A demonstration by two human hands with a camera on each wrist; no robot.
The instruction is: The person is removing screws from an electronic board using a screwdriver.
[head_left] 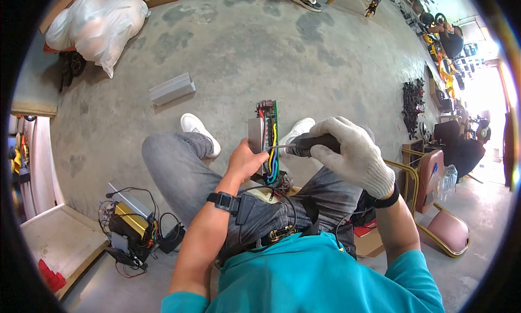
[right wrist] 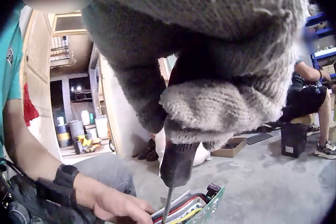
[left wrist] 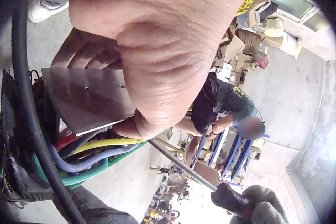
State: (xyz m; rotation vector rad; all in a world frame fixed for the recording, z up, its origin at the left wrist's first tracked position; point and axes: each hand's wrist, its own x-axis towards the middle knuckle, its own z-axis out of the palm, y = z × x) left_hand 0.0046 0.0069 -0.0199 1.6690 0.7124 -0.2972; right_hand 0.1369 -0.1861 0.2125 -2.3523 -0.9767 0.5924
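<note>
From my end, leftmost on the floor sits a gold metal box (head_left: 132, 219) trailing cables, then a silver extrusion (head_left: 172, 90) lying well beyond the knees. Next I have the bare left hand (head_left: 244, 162) gripping a grey metal plate (head_left: 254, 134), its fingers behind and its thumb beside the wires. That plate stands between the person's legs, just beside a green circuit board (head_left: 277, 117), with a yellow wire (head_left: 273, 138) and others bundled between them. Farther right, the screwdriver (head_left: 308, 144) lies across towards the bundle, its handle grasped by the gloved right hand (head_left: 355, 153); I can't tell whether its tip is seated. To do this well, I'd brace the plate firmly, line the shaft up with whatever it must meet, guide the wires aside and move that thumb off the tip's path in case it slips. I can read no brand: yellow lettering on a bystander's dark shirt (left wrist: 226, 98) is too blurred.
</note>
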